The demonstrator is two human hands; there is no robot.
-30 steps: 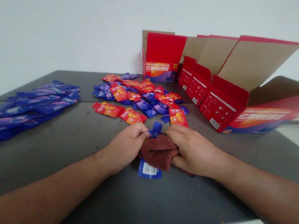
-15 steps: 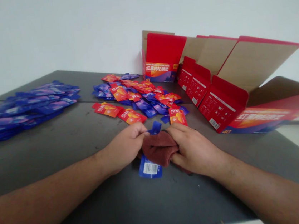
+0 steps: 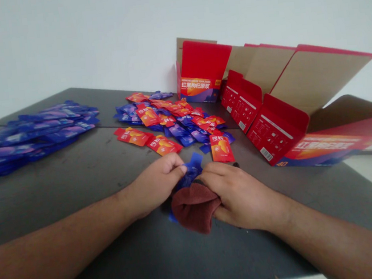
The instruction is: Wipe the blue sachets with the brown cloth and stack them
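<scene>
My left hand [image 3: 160, 178] pinches the edge of a blue sachet [image 3: 193, 167] between thumb and fingers, above the dark table near its front. My right hand [image 3: 239, 191] is closed around a folded brown cloth [image 3: 194, 208], which lies against the same sachet. The cloth covers most of the sachet's lower part; only its upper end and a small blue corner at the lower left show. Just beyond the hands, a red-orange sachet [image 3: 221, 148] lies at the near edge of a mixed pile.
Mixed red and blue sachets [image 3: 173, 118] lie mid-table. A heap of blue sachets [image 3: 34, 134] spreads over the left side. Red printed cartons [image 3: 272, 129] with raised flaps line the right, and another carton [image 3: 200, 84] stands at the back against the wall.
My right hand has drawn the brown cloth toward me along the blue sachet, covering its barcode end and baring more of the upper end. My left hand has stayed nearly still.
</scene>
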